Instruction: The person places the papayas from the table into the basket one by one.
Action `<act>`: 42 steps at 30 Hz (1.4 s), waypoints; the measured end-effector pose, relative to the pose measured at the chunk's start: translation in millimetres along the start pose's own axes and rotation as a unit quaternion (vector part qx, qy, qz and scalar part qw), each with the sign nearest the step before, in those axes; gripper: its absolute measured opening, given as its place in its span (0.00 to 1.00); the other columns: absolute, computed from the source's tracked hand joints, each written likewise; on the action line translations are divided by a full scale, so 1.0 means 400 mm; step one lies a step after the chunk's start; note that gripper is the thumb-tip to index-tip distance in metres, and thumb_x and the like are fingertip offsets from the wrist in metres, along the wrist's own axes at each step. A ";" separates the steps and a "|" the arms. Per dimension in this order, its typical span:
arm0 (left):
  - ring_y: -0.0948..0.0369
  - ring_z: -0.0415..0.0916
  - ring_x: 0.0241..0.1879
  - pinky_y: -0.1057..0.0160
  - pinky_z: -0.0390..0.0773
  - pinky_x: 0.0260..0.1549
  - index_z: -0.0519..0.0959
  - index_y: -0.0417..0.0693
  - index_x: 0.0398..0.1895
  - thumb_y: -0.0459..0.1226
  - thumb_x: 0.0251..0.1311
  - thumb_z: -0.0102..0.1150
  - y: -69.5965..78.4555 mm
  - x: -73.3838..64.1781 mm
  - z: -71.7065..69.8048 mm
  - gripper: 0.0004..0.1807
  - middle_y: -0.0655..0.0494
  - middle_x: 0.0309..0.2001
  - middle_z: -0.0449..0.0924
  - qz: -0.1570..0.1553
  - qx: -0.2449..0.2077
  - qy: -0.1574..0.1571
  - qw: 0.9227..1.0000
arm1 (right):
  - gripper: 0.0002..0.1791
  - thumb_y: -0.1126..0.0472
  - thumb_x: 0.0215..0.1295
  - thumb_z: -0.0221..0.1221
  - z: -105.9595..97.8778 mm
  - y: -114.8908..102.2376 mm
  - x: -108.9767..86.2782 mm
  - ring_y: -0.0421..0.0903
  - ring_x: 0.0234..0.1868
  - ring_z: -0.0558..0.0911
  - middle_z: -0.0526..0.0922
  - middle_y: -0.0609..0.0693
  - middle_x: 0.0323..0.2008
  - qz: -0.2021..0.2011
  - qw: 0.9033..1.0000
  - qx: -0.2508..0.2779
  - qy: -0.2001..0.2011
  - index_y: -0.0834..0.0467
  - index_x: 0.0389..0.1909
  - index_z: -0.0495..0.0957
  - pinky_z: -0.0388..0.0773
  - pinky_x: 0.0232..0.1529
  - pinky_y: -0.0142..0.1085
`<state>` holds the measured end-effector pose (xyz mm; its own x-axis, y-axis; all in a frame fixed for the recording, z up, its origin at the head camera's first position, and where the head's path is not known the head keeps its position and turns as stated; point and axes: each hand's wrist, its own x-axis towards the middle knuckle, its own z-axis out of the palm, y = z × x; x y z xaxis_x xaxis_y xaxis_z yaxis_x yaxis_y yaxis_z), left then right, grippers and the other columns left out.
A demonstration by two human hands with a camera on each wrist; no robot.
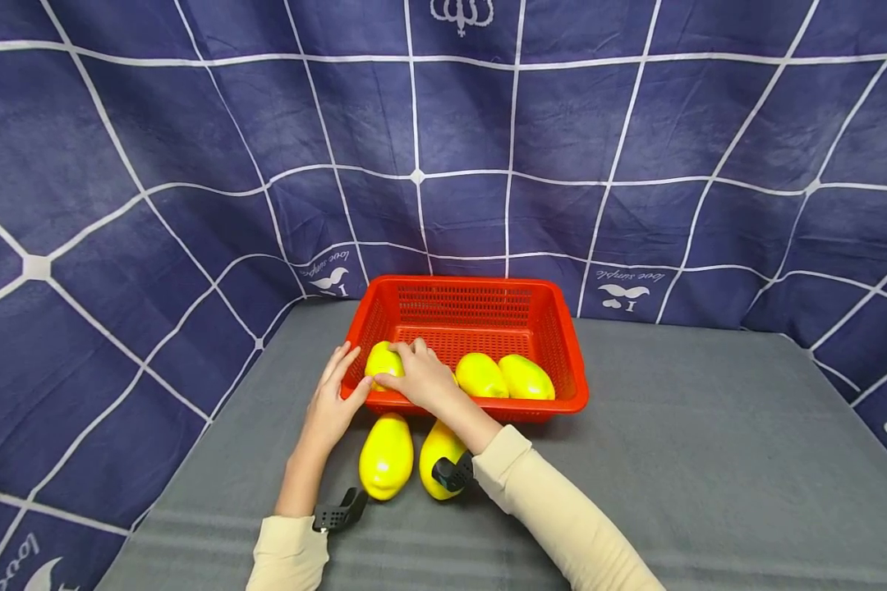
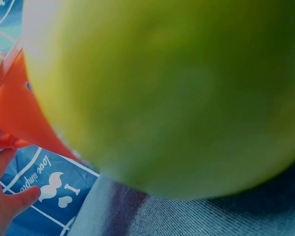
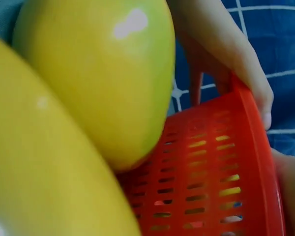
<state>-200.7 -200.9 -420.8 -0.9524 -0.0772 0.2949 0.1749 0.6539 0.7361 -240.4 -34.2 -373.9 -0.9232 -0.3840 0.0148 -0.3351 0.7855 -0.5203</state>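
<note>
A red plastic basket (image 1: 572, 369) with slotted walls stands on the grey surface. My left hand (image 1: 333, 406) grips its front left corner, the rim between thumb and fingers; the right wrist view shows those fingers (image 3: 258, 98) over the rim. My right hand (image 1: 423, 377) reaches over the front rim and holds a yellow mango (image 1: 381, 359) in the basket's left part, thumb and fingers about it. Two more mangoes, one left (image 1: 480, 376) and one right (image 1: 526, 377), lie inside; a yellow sliver shows behind my right hand.
Outside the front wall lie two mangoes, one (image 1: 386, 455) between my forearms and another (image 1: 436, 447) partly under my right wrist. A blue cloth (image 1: 466, 213) with white lines hangs behind and at the sides. Grey surface (image 1: 695, 443) extends right of the basket.
</note>
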 end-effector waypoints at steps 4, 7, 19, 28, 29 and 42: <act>0.54 0.47 0.71 0.35 0.55 0.59 0.63 0.54 0.65 0.49 0.58 0.53 -0.002 0.000 0.003 0.30 0.58 0.70 0.53 0.004 -0.011 0.005 1.000 | 0.28 0.40 0.61 0.50 -0.008 0.010 -0.011 0.45 0.44 0.72 0.72 0.50 0.47 -0.019 1.000 0.016 0.018 0.49 0.60 0.68 0.74 0.41 0.40; 0.54 0.46 0.71 0.36 0.55 0.60 0.63 0.54 0.65 0.49 0.58 0.53 -0.003 -0.002 0.003 0.30 0.58 0.70 0.53 0.001 -0.013 0.002 1.000 | 0.23 0.45 0.63 0.51 -0.021 0.017 -0.036 0.44 0.44 0.73 0.74 0.49 0.48 -0.041 0.997 0.039 0.047 0.49 0.58 0.70 0.75 0.41 0.39; 0.54 0.45 0.71 0.37 0.54 0.61 0.63 0.52 0.64 0.49 0.58 0.53 0.003 0.001 -0.008 0.30 0.57 0.70 0.52 0.003 -0.004 -0.002 1.000 | 0.14 0.53 0.62 0.54 -0.071 0.036 -0.199 0.43 0.50 0.75 0.76 0.43 0.46 -0.091 0.976 0.119 0.156 0.46 0.48 0.76 0.74 0.48 0.42; 0.54 0.45 0.71 0.35 0.53 0.60 0.63 0.53 0.64 0.49 0.58 0.52 0.001 -0.003 -0.004 0.30 0.58 0.70 0.52 -0.004 -0.004 -0.005 1.000 | 0.11 0.61 0.59 0.58 -0.030 0.082 -0.317 0.38 0.46 0.75 0.76 0.37 0.43 -0.123 0.957 0.165 0.205 0.47 0.43 0.79 0.74 0.40 0.34; 0.54 0.45 0.71 0.35 0.53 0.60 0.63 0.53 0.64 0.49 0.58 0.52 0.001 -0.003 -0.003 0.30 0.58 0.70 0.52 -0.004 -0.006 -0.005 1.000 | 0.11 0.61 0.59 0.58 -0.022 0.090 -0.326 0.38 0.45 0.74 0.76 0.36 0.43 -0.124 0.956 0.167 0.204 0.47 0.43 0.78 0.74 0.38 0.33; 0.53 0.47 0.70 0.34 0.53 0.59 0.63 0.55 0.65 0.50 0.58 0.52 -0.001 -0.004 -0.002 0.30 0.58 0.70 0.51 -0.013 -0.004 -0.006 1.000 | 0.21 0.50 0.58 0.58 0.076 0.134 -0.383 0.49 0.56 0.67 0.68 0.49 0.56 -0.061 0.987 0.071 0.134 0.47 0.53 0.71 0.74 0.40 0.47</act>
<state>-199.2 -201.4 -421.0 -0.9595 -0.0853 0.2686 0.1522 0.6451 0.7488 -111.3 51.8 -430.0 -0.9009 -0.3142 0.2993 -0.4340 0.6585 -0.6148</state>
